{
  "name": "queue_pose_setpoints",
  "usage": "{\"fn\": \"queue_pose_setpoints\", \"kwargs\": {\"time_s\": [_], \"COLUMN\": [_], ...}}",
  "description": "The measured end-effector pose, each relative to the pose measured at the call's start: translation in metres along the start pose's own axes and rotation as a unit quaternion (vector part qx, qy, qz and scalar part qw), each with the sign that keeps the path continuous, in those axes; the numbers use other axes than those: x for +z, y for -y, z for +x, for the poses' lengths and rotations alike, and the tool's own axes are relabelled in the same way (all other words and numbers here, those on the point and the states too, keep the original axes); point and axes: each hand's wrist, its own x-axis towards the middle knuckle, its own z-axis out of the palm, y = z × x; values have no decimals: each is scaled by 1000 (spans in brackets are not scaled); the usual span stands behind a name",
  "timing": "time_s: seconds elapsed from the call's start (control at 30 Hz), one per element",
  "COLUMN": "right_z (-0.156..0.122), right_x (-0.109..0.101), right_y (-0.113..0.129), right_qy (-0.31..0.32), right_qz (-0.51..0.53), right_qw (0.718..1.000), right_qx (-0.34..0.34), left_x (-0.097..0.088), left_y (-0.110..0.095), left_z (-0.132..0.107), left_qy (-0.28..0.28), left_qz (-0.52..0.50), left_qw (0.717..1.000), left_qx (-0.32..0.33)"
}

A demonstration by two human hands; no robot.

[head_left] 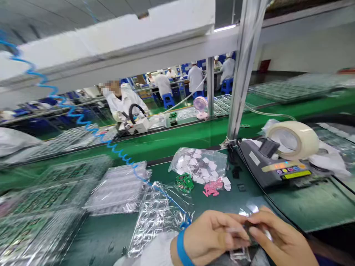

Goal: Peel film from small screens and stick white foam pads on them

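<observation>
My left hand point(212, 234), with a blue wrist strap point(183, 248) on it, is closed in a pinch. My right hand point(281, 236) meets it fingertip to fingertip, its thumb and fingers also pinched. Whatever is between them is small, blurred and mostly covered by the fingers. Just below the hands lies a shiny clear plastic piece point(240, 255). Beyond them on the green bench are small green circuit boards point(185, 183), pink pieces point(213, 187) and a clear bag of white squares point(198, 164).
A tape dispenser point(273, 166) carrying a large tape roll point(294, 139) stands at right. Clear trays point(116, 188) and stacked trays of circuit boards point(47, 195) fill the left. A coiled blue cord point(80, 119) crosses to my wrist. A metal post point(245, 70) rises behind; a co-worker point(124, 98) sits opposite.
</observation>
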Motion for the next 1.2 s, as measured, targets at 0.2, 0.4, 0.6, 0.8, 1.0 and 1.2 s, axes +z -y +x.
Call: {"fn": "queue_pose_setpoints", "kwargs": {"time_s": [0.2, 0.4, 0.6, 0.8, 1.0, 1.2], "right_z": [25, 29, 29, 31, 29, 28], "right_x": [42, 54, 49, 50, 48, 42], "right_y": [30, 41, 49, 43, 36, 35], "right_qy": [56, -13, -21, 3, 7, -11], "right_qz": [86, -4, -87, -99, -73, -87], "right_qw": [994, 998, 987, 988, 994, 992], "right_qx": [19, -63, -133, -118, -85, -96], "left_x": [-20, -31, -39, -46, -46, -36], "left_y": [-9, -15, -21, -17, -8, -8], "left_z": [-32, -41, -42, -41, -38, -33], "left_qy": [-28, -15, 33, -17, -23, -37], "left_qz": [0, 52, 132, 207, 227, 213], "left_qw": [999, 995, 982, 971, 964, 966], "left_qx": [44, 81, 133, 115, 140, 143]}}
